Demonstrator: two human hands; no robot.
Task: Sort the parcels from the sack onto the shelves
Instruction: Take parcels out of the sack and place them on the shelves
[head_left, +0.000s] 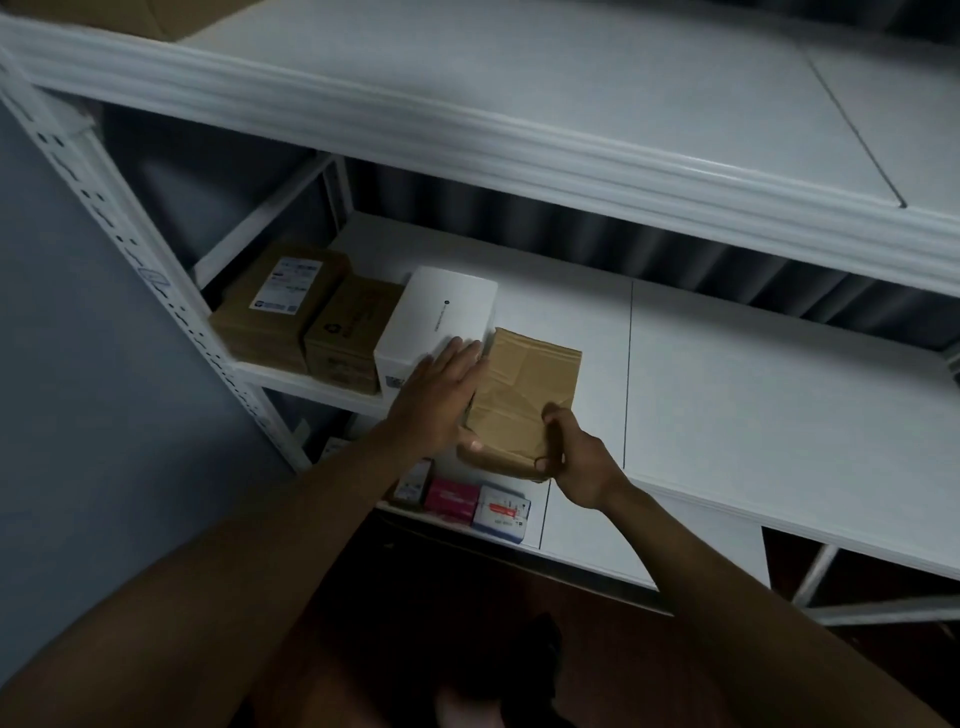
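Observation:
A flat brown paper parcel (519, 395) lies at the front edge of the middle shelf (753, 405), just right of a white box (436, 322). My right hand (576, 457) pinches the parcel's near right corner, thumb on top. My left hand (441, 395) lies flat with straight fingers across the white box's near corner and the parcel's left edge. Two brown cardboard boxes (280, 301) (348, 332) stand in a row left of the white box. No sack is in view.
The top shelf (571, 104) overhangs the middle one, with a cardboard box (130, 15) at its far left. On the lower shelf sit a pink box (451, 500) and a white-blue box (501, 512). A white perforated upright (130, 249) runs down the left.

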